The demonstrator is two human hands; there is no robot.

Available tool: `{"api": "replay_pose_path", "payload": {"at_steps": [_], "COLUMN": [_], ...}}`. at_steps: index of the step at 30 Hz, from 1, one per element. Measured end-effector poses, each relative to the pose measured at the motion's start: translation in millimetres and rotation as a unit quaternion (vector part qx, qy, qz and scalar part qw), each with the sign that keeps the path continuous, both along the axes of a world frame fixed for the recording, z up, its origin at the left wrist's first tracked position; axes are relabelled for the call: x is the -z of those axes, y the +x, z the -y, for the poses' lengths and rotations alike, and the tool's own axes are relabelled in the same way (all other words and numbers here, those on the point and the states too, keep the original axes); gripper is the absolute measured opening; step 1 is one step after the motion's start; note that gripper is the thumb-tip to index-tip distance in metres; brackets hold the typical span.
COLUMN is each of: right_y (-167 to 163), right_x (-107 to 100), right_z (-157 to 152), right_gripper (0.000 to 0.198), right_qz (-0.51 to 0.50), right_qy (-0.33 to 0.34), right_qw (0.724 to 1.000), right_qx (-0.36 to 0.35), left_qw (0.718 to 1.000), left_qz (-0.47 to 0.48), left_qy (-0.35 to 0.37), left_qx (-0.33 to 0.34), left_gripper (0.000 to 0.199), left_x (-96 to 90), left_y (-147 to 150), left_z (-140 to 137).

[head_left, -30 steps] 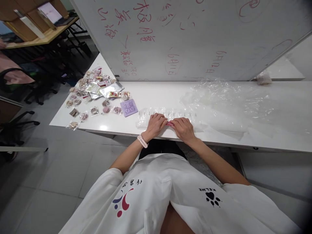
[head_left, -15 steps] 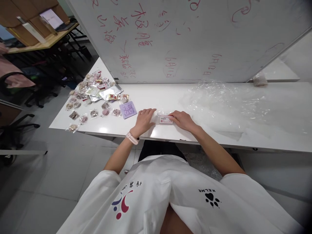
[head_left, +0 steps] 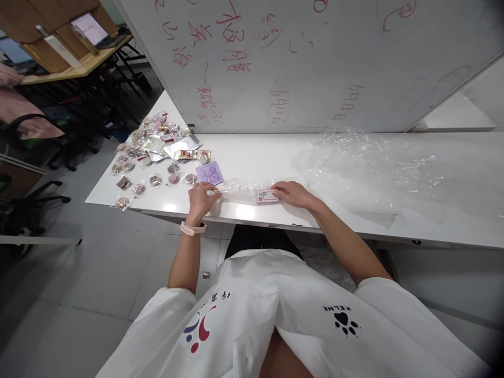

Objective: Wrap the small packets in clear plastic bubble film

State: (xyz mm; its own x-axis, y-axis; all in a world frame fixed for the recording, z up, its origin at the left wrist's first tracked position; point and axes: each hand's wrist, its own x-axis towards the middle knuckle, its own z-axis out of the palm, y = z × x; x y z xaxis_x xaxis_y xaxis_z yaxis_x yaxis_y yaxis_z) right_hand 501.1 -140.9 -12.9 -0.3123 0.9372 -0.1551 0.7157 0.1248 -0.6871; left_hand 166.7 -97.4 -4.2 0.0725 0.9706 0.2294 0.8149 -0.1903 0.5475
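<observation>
Before me: one whiteboard (head_left: 315,68), marked in red. To my left: one wooden desk (head_left: 87,68) with open laptop (head_left: 90,29) and brown cardboard (head_left: 23,18); one pink cloth (head_left: 18,102).

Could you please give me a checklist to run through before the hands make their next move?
1. Right hand on the box's right end: ok.
2. Box showing its printed face: ok.
3. Left hand at the left end of the film between the hands: ok; firmness of grip: cannot tell.
4. Film's edges fully visible: not ok, partly hidden by the hands.
5. Purple packet apart from the box: ok.
</observation>
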Motion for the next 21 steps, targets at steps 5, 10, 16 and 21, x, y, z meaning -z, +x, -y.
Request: {"api": "replay_pose_path", "payload": {"at_steps": [5, 10, 16, 21], "right_y": [-2.6, -1.3, 26.6, 68.5], "right_x": [-5.0, -5.4, -10.7, -14.6], "right_z": [-6.4, 2.0, 14.2, 24.2], "right_gripper": [0.032, 0.034, 0.048, 0.047], "right_qz": [0.031, 0.029, 0.035, 0.048], "right_qy": [-0.014, 0.009, -0.040, -0.119], "right_qw": [0.999, 0.999, 0.997, 0.991], "right_qx": [-0.007, -0.014, -0.053, -0.037], "left_qw": [0.977, 0.940, 0.914, 0.914], "left_qz": [0.013, -0.136, -0.211, -0.210], "left_qy": [0.207, 0.125, 0.102, 0.098], "left_qx": [0.058, 0.286, 0.331, 0.333], "left_gripper": [0.034, 0.071, 0.075, 0.063], "left_x": [-1.8, 35.5, 52.3, 47.4], "left_y": [60.2, 140.1, 143.4, 139.6], "left_z": [34.9, 73.1, 75.4, 76.8]}}
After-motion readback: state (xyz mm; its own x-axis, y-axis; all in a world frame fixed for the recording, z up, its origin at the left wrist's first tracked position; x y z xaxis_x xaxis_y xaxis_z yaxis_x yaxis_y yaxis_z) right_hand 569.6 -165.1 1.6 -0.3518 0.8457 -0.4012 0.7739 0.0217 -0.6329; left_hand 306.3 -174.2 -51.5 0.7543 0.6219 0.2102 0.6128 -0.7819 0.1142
